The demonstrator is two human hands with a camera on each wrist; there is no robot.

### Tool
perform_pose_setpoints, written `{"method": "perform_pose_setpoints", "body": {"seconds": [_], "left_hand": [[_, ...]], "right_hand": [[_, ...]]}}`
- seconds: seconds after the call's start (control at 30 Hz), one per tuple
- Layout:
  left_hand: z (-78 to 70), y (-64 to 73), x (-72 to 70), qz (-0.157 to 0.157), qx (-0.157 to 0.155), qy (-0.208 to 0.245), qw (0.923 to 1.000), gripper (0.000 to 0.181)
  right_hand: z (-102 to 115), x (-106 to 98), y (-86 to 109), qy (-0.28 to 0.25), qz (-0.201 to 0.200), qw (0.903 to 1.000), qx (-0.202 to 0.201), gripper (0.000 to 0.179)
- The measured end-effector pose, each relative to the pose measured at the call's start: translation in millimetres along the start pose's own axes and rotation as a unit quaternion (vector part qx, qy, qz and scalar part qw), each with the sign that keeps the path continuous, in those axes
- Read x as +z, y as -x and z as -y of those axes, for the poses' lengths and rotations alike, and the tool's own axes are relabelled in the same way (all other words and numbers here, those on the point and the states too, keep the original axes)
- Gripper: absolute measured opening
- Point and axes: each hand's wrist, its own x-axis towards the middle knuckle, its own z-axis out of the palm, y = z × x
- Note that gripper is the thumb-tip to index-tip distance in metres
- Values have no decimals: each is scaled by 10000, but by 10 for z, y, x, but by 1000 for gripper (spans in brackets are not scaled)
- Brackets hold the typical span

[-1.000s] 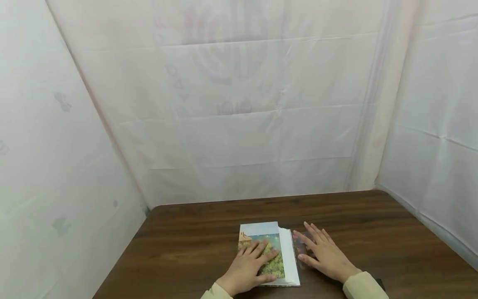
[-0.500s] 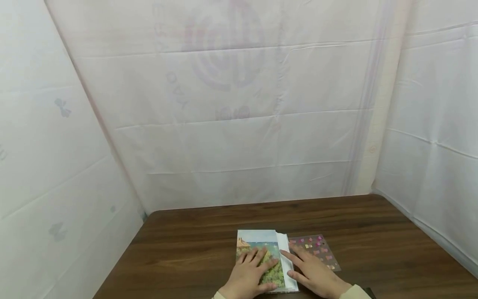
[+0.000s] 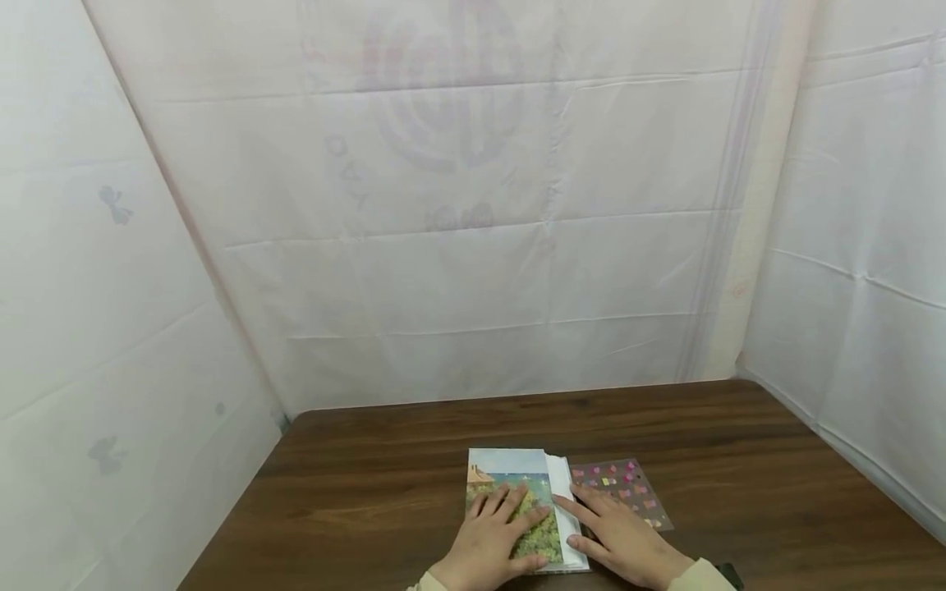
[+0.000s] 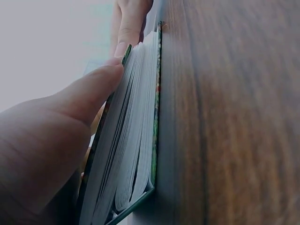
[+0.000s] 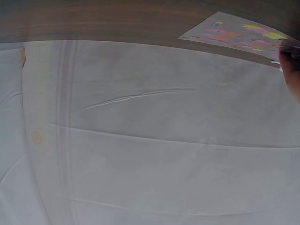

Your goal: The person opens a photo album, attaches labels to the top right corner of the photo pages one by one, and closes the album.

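A notebook point(image 3: 510, 461) with a painted seaside cover lies on the table, its white inner pages point(image 3: 559, 476) showing past the cover's right edge. My left hand point(image 3: 491, 529) rests on the cover with fingers spread. In the left wrist view, the thumb lies along the cover's edge, and the page block point(image 4: 133, 136) is slightly fanned between the two covers. My right hand point(image 3: 619, 529) touches the white strip of page with its fingertips, fingers fairly straight. Partly beneath and beyond it is a clear sticker sheet point(image 3: 628, 484) with pink, orange and yellow shapes, also in the right wrist view.
Dark brown wood-grain table point(image 3: 355, 492) lies under everything. White sheeting point(image 3: 443, 287) hangs behind the table and along both sides. A small dark object point(image 3: 730, 574) shows beside the right sleeve.
My right hand has moved left from over the sticker sheet onto the notebook's exposed page strip, uncovering most of the sheet. The left hand has stayed on the cover.
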Motion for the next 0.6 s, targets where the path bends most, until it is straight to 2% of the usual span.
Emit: {"method": "perform_pose_setpoints", "body": {"seconds": [0.17,0.3,0.4,0.6], "left_hand": [[40,19,-8,-33,80,-82,9999,59],[62,43,37,48,16,-15,10000,58],[70,55,77,154,-97,151,9997,57],[71,68,75,182,-23,517,9985,60]], "right_hand": [[33,14,-23,120,-235,9993,-246,52],[48,57,-21,156,-290,9985,-439,52],[34,93,-25,105,-185,9986,-491,53],[-26,125,-61,-117,48,9991,-408,51]]}}
